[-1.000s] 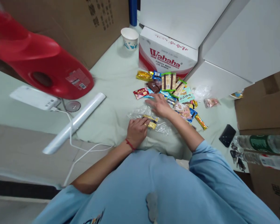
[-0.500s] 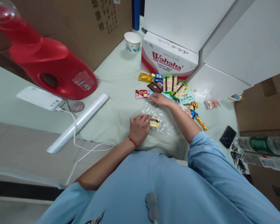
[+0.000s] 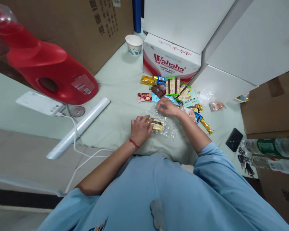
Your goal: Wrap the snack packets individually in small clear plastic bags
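Observation:
A small snack packet (image 3: pixel 158 125), pale yellow with a dark band, lies on a crumpled sheet of clear plastic film (image 3: pixel 170 130) near the front edge of the surface. My left hand (image 3: pixel 141 129) rests flat over the film's left part, fingers apart, thumb side touching the packet's left end. Just beyond the packet, my right hand (image 3: pixel 167 106) has its fingers closed on the far edge of the film, which rises slightly there. Its fingertips are partly hidden. Behind it lie several wrapped snacks, among them a red packet (image 3: pixel 144 97) and a striped wafer packet (image 3: pixel 172 86).
A Wahaba-style white and red carton (image 3: pixel 170 59) and a paper cup (image 3: pixel 134 45) stand at the back. Left are a red jug (image 3: pixel 55 72), a film roll (image 3: pixel 79 128) and a white power bank (image 3: pixel 39 102) with cable. Right lie a black phone (image 3: pixel 234 140), keys and bottles (image 3: pixel 267 147).
My right hand has drawn back slightly from beside the red packet, and the film's far edge now rises toward it. My left hand stays beside the yellow packet. The view has shifted slightly.

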